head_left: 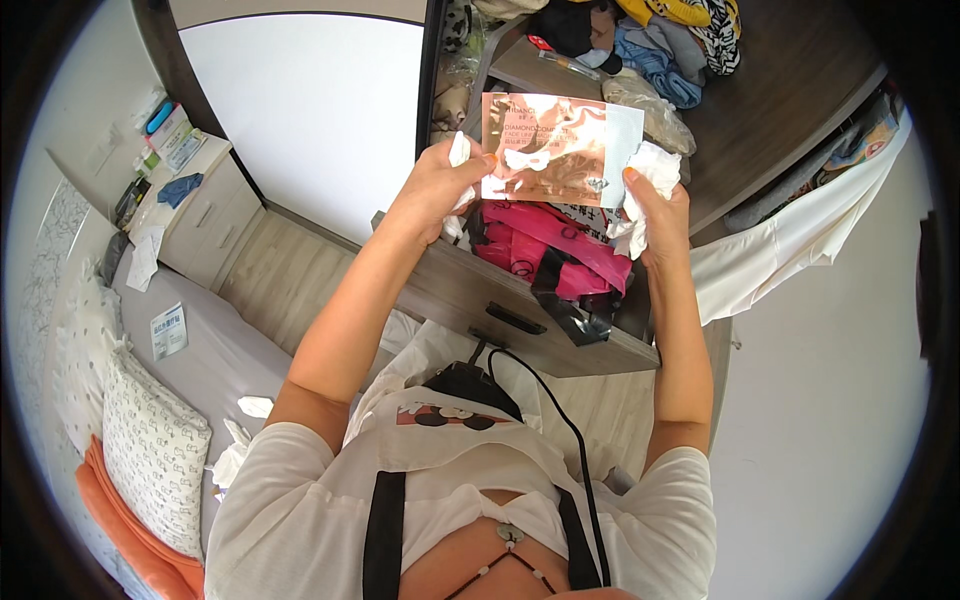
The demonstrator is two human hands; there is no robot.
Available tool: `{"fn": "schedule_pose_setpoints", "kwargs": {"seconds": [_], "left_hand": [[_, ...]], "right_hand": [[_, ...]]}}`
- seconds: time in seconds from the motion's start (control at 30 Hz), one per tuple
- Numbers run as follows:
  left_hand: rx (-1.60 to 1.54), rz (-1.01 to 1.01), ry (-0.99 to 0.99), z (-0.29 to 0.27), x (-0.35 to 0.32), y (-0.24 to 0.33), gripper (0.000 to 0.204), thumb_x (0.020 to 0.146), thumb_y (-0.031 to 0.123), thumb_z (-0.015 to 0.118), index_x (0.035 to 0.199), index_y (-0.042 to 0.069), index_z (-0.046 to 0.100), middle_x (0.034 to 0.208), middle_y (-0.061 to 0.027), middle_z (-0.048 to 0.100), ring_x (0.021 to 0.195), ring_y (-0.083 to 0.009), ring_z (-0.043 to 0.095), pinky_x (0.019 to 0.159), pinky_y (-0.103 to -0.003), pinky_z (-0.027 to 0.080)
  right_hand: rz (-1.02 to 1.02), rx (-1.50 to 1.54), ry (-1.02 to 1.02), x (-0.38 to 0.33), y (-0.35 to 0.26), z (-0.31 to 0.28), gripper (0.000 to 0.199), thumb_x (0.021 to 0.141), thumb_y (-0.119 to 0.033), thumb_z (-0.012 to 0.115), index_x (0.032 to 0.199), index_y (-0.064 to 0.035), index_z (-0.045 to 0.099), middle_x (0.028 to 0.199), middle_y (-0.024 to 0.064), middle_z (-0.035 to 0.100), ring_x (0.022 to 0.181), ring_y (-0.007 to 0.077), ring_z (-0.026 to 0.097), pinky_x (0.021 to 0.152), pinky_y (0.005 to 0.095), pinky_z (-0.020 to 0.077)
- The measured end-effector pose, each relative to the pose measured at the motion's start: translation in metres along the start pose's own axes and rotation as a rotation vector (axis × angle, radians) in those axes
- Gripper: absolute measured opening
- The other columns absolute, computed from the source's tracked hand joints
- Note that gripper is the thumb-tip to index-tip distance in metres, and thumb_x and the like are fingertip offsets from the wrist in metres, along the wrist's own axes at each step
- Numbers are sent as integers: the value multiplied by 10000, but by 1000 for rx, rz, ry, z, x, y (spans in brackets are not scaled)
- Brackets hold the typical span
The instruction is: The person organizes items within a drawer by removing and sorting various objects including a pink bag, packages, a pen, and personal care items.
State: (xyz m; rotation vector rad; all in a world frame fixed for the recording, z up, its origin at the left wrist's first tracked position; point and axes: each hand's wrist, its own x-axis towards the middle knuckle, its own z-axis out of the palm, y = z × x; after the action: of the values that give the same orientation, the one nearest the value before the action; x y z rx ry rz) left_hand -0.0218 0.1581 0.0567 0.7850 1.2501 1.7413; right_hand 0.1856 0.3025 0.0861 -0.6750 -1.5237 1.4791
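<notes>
Both hands, left hand (432,185) and right hand (655,205), pinched the light, flimsy, slippery rose-gold foil sachet (555,150) by its side edges, crumpled white tissue (655,170) bunched in the palms.

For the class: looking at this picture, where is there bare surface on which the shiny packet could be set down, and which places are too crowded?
Free: the dark desktop right of the clothes pile, and the grey bed between pillow and leaflet. Crowded: the open drawer under the packet, stuffed with pink bags.

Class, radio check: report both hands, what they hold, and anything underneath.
Left hand and right hand each pinch the shiny copper-coloured packet plus white tissue. Packet held above the open drawer of pink items. Nothing blocking.
</notes>
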Motion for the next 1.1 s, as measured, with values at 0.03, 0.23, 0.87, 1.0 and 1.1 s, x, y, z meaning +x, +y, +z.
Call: {"fn": "schedule_pose_setpoints", "kwargs": {"seconds": [0.03, 0.23, 0.87, 1.0, 1.1], "left_hand": [[-2, 3, 1, 1, -1, 1, 93, 813, 123, 590, 785, 75, 515, 647, -17, 556, 456, -47, 431, 366, -192, 265], [6, 10, 9, 1, -1, 1, 79, 812, 115, 577, 786, 73, 515, 652, -21, 562, 457, -45, 432, 363, -191, 263], [15, 2, 20, 0, 0, 0, 96, 813, 125, 584, 796, 68, 508, 636, -14, 540, 445, -48, 426, 359, -193, 266], [19, 12, 29, 1, -1, 1, 105, 812, 135, 589, 797, 64, 512, 627, -10, 532, 444, -47, 420, 359, -196, 261], [23, 10, 34, 4, -4, 5, 133, 798, 157, 618, 810, 58, 531, 619, -1, 525, 445, -46, 419, 361, -197, 256]], "right_hand": [[-8, -1, 2, 0, 0, 0, 264, 736, -96, 688, 955, 22, 599, 864, 61, 632, 705, 93, 583, 624, 224, 452], [-46, -8, -3, -1, 0, 2, 259, 738, -96, 690, 953, 18, 602, 857, 54, 632, 698, 86, 578, 619, 219, 448], [-32, -40, -1, -1, 1, 2, 228, 745, -89, 684, 940, 2, 610, 841, 34, 630, 678, 70, 564, 597, 207, 435], [-32, -35, 5, -1, 1, 3, 224, 744, -87, 685, 936, 1, 611, 828, 32, 629, 665, 68, 562, 588, 206, 435], [13, -47, -4, 1, 1, -1, 220, 744, -88, 686, 932, 0, 611, 813, 28, 628, 651, 67, 560, 576, 208, 434]]}}
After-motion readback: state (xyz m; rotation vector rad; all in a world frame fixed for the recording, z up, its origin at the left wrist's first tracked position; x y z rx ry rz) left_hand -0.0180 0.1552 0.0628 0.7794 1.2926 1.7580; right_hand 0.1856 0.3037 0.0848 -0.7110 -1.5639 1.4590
